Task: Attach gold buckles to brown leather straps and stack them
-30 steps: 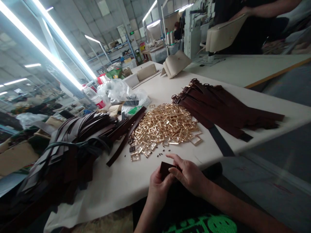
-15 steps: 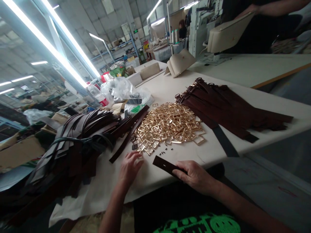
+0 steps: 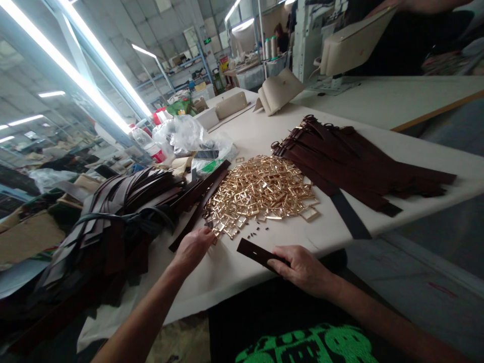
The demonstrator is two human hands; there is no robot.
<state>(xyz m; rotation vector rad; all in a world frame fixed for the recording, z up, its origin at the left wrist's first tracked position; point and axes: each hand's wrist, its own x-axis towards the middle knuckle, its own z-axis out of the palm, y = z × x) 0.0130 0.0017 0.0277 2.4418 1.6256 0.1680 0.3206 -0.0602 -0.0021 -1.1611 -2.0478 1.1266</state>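
Note:
My right hand (image 3: 302, 267) grips a dark brown leather strap (image 3: 251, 253) by one end. The strap's free end, with a small slot in it, points left over the table edge. Against the left front of a heap of gold rectangular buckles (image 3: 264, 191) is my left hand (image 3: 194, 247). Its fingers are drawn together beside small dark leather loops (image 3: 207, 221), and whatever they pinch is hidden. A few tiny dark bits (image 3: 253, 234) lie between the heap and the strap.
Brown straps with buckles (image 3: 351, 166) are fanned out on the right. On the left lies a tied bundle of dark straps (image 3: 128, 201). Plastic bags (image 3: 185, 133) and beige bags (image 3: 280, 92) stand farther back. A co-worker's arm (image 3: 427, 6) is at a sewing machine.
My left hand has moved a little left and forward, now covering a small dark piece at the heap's edge. My right hand keeps the strap in nearly the same place.

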